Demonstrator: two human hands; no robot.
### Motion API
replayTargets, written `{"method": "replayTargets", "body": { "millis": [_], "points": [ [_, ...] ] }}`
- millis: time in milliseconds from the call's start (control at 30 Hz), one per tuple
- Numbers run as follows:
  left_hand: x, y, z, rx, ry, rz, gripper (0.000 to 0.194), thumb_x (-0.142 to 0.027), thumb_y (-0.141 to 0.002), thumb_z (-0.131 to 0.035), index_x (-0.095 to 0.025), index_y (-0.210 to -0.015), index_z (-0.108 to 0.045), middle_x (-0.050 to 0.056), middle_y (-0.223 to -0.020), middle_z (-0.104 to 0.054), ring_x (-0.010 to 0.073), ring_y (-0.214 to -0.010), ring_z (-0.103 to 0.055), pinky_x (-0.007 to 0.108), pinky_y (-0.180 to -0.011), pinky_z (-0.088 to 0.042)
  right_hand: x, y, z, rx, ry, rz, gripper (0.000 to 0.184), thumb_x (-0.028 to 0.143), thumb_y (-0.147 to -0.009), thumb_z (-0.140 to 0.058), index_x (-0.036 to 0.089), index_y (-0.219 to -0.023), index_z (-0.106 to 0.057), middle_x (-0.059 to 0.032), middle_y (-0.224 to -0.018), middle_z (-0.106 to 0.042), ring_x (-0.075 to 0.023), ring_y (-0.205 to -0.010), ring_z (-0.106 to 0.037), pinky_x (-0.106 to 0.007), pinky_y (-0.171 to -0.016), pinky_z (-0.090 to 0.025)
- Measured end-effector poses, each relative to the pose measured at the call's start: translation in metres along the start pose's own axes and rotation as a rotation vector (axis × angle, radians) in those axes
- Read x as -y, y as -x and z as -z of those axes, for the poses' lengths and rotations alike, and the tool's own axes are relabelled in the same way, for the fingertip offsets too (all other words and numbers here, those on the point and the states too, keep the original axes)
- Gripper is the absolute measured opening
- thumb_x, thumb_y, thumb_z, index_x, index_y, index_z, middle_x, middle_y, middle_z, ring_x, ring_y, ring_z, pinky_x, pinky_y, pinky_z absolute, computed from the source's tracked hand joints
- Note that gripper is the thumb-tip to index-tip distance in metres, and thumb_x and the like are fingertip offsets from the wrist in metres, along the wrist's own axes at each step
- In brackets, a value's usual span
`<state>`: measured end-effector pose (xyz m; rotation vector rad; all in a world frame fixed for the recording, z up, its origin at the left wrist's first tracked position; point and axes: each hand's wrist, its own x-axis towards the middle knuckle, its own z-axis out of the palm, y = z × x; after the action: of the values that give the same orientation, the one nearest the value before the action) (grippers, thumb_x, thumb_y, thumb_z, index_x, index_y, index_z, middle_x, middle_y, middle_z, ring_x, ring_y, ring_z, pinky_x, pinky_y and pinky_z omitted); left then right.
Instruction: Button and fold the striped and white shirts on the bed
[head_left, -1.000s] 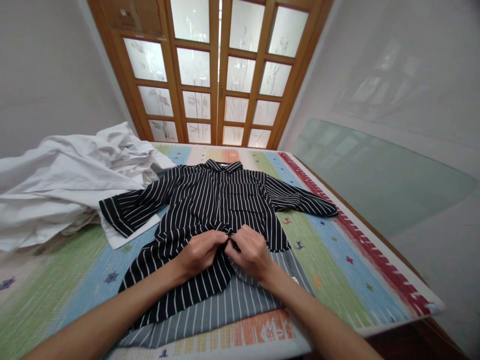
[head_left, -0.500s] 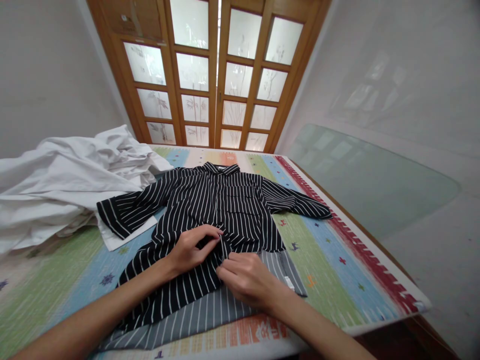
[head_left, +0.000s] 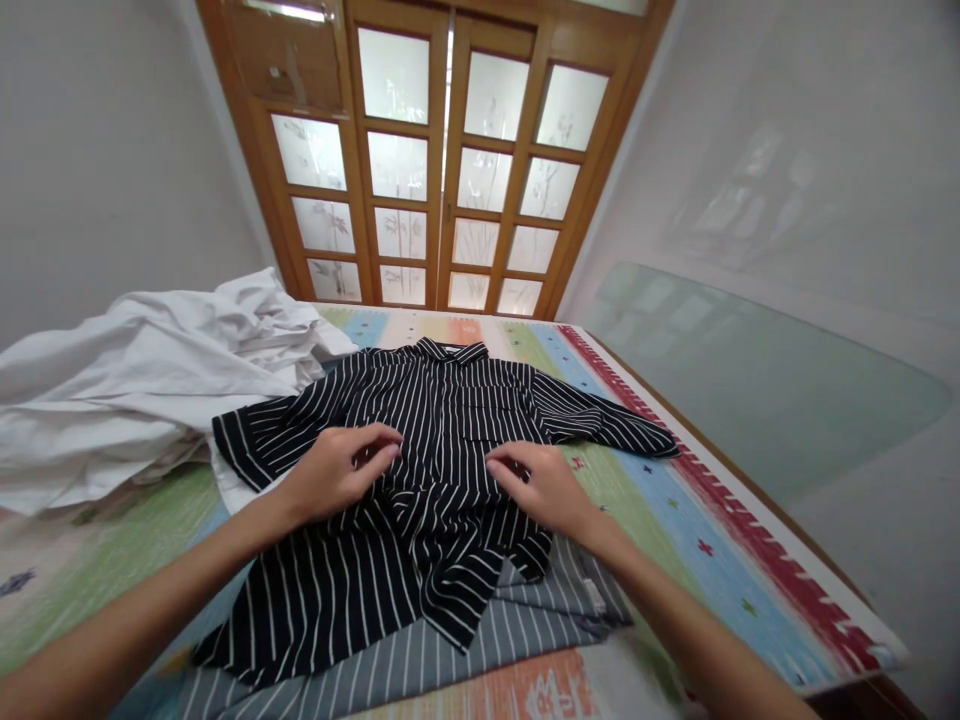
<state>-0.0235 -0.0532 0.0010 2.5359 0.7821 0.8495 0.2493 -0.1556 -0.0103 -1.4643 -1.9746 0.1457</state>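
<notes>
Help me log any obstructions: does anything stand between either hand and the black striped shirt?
Nothing visible does. The left hand and the right hand are both over the front of the striped shirt, with no object between. The white cloth lies off to the left, out of the way.

White cloth [head_left: 142, 350]: lay in a rumpled heap on the left.
Tabletop [head_left: 694, 520]: bore green, blue and pink bands, with dark red along the right.
Doors [head_left: 362, 200]: stood beyond, wood-framed, their pale panes marked with plant drawings.
Walls [head_left: 862, 220]: rose pale on both sides, the right one with a greenish patch [head_left: 757, 380].
</notes>
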Motion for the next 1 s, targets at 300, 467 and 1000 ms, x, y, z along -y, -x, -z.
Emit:
{"method": "replayTargets", "body": {
  "millis": [300,467,1000],
  "points": [
    [0.116,-0.083,-0.024,0.134,-0.414,0.162,0.044,-0.039,-0.089,-0.043,-0.012,-0.123,-0.056,0.015,-0.13,-0.06,0.0281,-0.126,-0.051,0.043,-0.108,-0.037,-0.12,-0.087,-0.029,0.197,0.419,-0.323,0.053,0.036,-0.095,-0.041,0.005,-0.138,-0.048,-0.018,-0.149,-0.039,-0.0256,-0.141,-0.032,-0.037,-0.117,-0.021],
    [0.142,-0.117,-0.044,0.211,-0.39,0.225,0.056,-0.043,-0.093,-0.034,-0.007,-0.135,-0.046,0.017,-0.144,-0.046,0.0278,-0.137,-0.037,0.04,-0.115,-0.026,-0.151,-0.117,-0.047,0.258,0.45,-0.39,0.06,0.039,-0.099,-0.028,0.003,-0.147,-0.033,-0.0165,-0.155,-0.029,-0.0218,-0.146,-0.02,-0.034,-0.119,-0.01],
    [0.181,-0.203,-0.086,0.407,-0.446,0.333,0.071,-0.055,-0.092,-0.031,-0.012,-0.147,-0.035,0.018,-0.155,-0.028,0.0403,-0.142,-0.024,0.059,-0.11,-0.023,-0.188,-0.18,-0.058,0.465,0.453,-0.552,0.07,0.066,-0.092,-0.016,0.032,-0.153,-0.018,-0.0024,-0.161,-0.01,-0.0408,-0.145,-0.01,-0.076,-0.104,-0.01]
  ]
}}
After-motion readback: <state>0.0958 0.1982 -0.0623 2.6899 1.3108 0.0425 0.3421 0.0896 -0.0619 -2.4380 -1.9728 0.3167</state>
